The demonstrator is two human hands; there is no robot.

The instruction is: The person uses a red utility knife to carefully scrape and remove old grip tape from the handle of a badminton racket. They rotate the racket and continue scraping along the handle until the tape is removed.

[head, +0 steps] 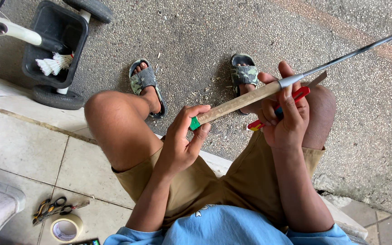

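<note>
A bare wooden racket handle (243,99) with a green butt cap (194,123) runs across my lap, and its thin grey metal shaft (357,52) leads off to the upper right. My left hand (183,138) pinches the green end between thumb and fingers. My right hand (284,111) wraps the handle where it meets the shaft and also holds a red utility knife (296,97) under the fingers, its blade sticking out toward the right. Small shavings lie on the ground between my sandalled feet.
A dark tub (55,41) on a wheeled frame holds white shuttlecocks (54,63) at upper left. On the tiled step at lower left lie a tape roll (66,227), scissors (66,208) and pliers (41,209). Rough concrete spreads ahead.
</note>
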